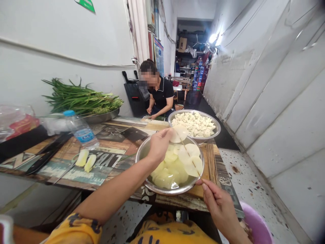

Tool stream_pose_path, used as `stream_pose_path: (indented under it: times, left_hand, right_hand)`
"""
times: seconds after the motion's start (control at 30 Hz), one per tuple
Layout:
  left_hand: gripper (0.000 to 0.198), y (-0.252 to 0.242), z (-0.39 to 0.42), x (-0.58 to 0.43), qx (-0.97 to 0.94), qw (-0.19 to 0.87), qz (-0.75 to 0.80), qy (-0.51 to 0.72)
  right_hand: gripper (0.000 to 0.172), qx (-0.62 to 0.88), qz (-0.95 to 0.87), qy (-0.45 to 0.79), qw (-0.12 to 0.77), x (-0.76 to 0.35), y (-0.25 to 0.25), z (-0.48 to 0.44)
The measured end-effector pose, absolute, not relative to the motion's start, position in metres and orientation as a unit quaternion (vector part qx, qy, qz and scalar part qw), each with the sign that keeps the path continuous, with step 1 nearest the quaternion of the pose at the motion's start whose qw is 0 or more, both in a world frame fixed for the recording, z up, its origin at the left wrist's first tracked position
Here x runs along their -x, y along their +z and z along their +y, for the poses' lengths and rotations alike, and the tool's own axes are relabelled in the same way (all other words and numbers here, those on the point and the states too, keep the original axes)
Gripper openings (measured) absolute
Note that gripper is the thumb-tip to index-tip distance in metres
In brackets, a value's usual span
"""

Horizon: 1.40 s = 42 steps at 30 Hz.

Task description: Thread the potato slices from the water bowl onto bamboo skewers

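Note:
Between my hands a thin wooden skewer slants over a metal bowl. Several pale potato slices are threaded on it. My left hand pinches the uppermost potato slice near the skewer's far end. At the near end, my right hand grips the skewer with thumb and fingers. Inside the bowl, more potato slices lie in water. Loose skewers lie in a bundle on the table just right of the bowl.
Behind the bowl stands a metal basin of cauliflower florets. To the left are a water bottle, a knife, cut vegetable pieces and a pan of green leafy stalks. A person sits across the table. A purple tub stands below right.

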<state>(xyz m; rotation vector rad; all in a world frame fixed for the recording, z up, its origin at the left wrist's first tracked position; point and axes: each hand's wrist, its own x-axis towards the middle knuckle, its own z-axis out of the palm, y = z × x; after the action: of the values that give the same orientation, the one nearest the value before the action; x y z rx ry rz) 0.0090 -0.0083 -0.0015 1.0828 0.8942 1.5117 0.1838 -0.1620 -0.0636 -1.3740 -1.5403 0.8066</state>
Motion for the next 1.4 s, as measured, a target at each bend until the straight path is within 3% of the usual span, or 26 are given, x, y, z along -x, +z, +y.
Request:
stream_pose_path:
  times: [0.1, 0.27, 0.4, 0.47, 0.6, 0.73, 0.9, 1.13, 1.4]
  left_hand:
    - [0.032, 0.000, -0.007, -0.008, -0.438, 0.536, 0.378, 0.615]
    - [0.027, -0.006, -0.004, -0.005, -0.492, 0.476, 0.393, 0.614]
    - [0.024, -0.009, -0.004, -0.006, -0.519, 0.439, 0.403, 0.613]
    - [0.022, -0.007, -0.004, -0.007, -0.492, 0.473, 0.395, 0.615]
    - [0.016, 0.003, -0.005, -0.008, -0.399, 0.631, 0.335, 0.575]
    - [0.013, 0.009, -0.004, -0.005, -0.338, 0.708, 0.312, 0.536]
    - [0.014, 0.011, -0.005, -0.006, -0.325, 0.720, 0.312, 0.528]
    - [0.013, 0.018, -0.006, -0.005, -0.330, 0.700, 0.325, 0.543]
    - [0.013, 0.022, -0.002, -0.005, -0.331, 0.715, 0.317, 0.528]
  right_hand:
    - [0.035, 0.558, -0.623, 0.325, 0.442, -0.188, -0.066, -0.161]
    - [0.035, 0.558, -0.618, 0.321, 0.453, -0.188, -0.067, -0.162]
    - [0.041, 0.524, -0.565, 0.433, 0.468, -0.187, -0.066, -0.162]
    - [0.041, 0.509, -0.559, 0.459, 0.466, -0.190, -0.066, -0.161]
    - [0.035, 0.522, -0.631, 0.366, 0.443, -0.204, -0.069, -0.153]
    - [0.033, 0.513, -0.674, 0.319, 0.425, -0.217, -0.076, -0.144]
    - [0.033, 0.505, -0.689, 0.288, 0.433, -0.219, -0.081, -0.140]
    - [0.026, 0.480, -0.730, 0.136, 0.467, -0.214, -0.079, -0.139]
    - [0.036, 0.498, -0.673, 0.344, 0.425, -0.214, -0.072, -0.139]
